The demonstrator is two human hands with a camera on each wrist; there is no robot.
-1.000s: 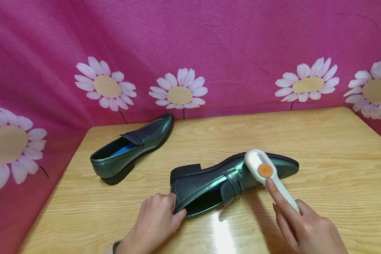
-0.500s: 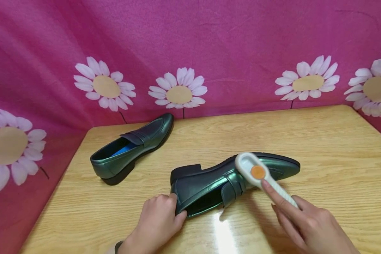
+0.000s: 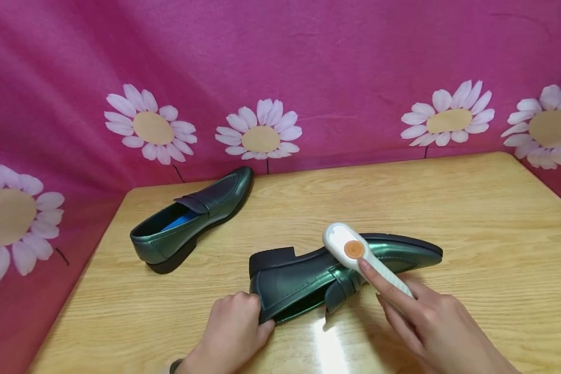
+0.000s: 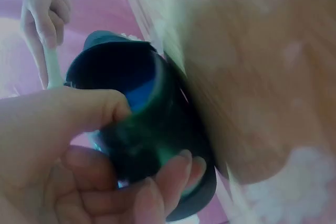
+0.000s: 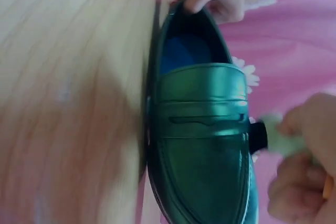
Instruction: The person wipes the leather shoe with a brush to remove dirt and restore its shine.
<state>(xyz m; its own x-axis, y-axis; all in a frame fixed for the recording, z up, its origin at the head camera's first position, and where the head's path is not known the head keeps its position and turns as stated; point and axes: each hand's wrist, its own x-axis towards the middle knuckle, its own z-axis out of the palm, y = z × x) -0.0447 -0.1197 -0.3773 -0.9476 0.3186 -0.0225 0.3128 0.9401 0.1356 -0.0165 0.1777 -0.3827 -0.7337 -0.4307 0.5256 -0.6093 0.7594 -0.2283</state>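
Note:
A dark green loafer [image 3: 287, 285] lies on its side, toe pointing right and sole facing away. My left hand [image 3: 231, 330] grips its heel; the left wrist view shows the thumb [image 4: 100, 106] inside the opening and fingers [image 4: 176, 174] against the outside of the heel counter. My right hand [image 3: 435, 317] holds a white brush [image 3: 338, 236] by its ribbed handle, index finger by the orange button [image 3: 354, 249]. In the right wrist view the black bristles [image 5: 257, 137] meet the loafer's side beside the strap. The head view hides the bristles behind the brush's back.
The matching loafer [image 3: 175, 241] stands upright at the back left of the wooden table [image 3: 472, 208], showing a blue insole. A pink cloth [image 3: 346, 62] printed with white daisies hangs behind the table and along its left side.
The brush and my right hand have moved left along the loafer's side, from near the toe to about the middle. My left hand keeps its grip on the heel.

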